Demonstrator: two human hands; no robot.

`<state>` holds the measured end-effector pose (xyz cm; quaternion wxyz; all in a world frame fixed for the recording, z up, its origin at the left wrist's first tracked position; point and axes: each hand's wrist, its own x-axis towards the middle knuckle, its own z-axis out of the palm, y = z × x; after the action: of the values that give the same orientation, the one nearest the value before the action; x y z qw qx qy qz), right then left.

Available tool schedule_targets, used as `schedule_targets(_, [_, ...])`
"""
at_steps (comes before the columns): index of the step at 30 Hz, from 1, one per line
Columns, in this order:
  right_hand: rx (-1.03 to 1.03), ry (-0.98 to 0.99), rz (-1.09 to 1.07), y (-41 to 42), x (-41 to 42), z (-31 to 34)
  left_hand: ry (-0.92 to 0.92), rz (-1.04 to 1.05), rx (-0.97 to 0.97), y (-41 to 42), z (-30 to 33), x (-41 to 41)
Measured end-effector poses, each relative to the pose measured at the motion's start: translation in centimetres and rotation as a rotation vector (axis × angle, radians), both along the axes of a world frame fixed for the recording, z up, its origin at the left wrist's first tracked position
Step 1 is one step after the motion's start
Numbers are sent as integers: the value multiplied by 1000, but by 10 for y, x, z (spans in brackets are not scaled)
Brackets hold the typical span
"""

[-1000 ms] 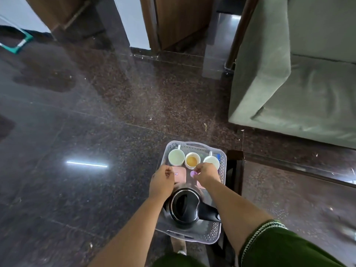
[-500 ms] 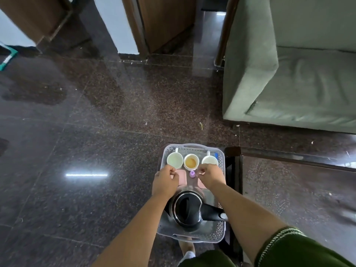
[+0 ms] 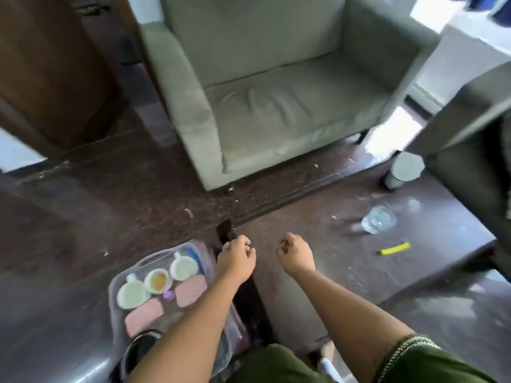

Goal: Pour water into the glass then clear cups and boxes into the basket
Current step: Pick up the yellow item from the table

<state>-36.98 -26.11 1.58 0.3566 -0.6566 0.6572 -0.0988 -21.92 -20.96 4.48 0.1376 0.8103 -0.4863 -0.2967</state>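
A clear plastic basket (image 3: 151, 258) stands on the floor at the lower left. It holds three white cups (image 3: 158, 280), two pink boxes (image 3: 143, 316), a small purple piece (image 3: 168, 294) and a black kettle (image 3: 139, 348). My left hand (image 3: 236, 261) hovers just right of the basket with fingers curled, holding nothing. Over the dark low table (image 3: 318, 286) my right hand (image 3: 296, 257) is also curled and empty. A clear glass (image 3: 378, 219) stands on the table at the far right, apart from both hands.
A grey-green armchair (image 3: 276, 92) stands beyond the table. On the table lie a yellow pen (image 3: 394, 248) and a white canister (image 3: 403, 170). A second dark seat (image 3: 475, 150) borders the right edge. A wooden door (image 3: 49, 67) is at the far left.
Both hands have left the basket and moved right, toward the table. The view has swung right, bringing the armchair, table and glass into sight.
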Motion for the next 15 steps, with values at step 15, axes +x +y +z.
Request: schedule_targets(15, [328, 218, -272, -92, -297, -93, 104, -433, 194, -125, -78, -290])
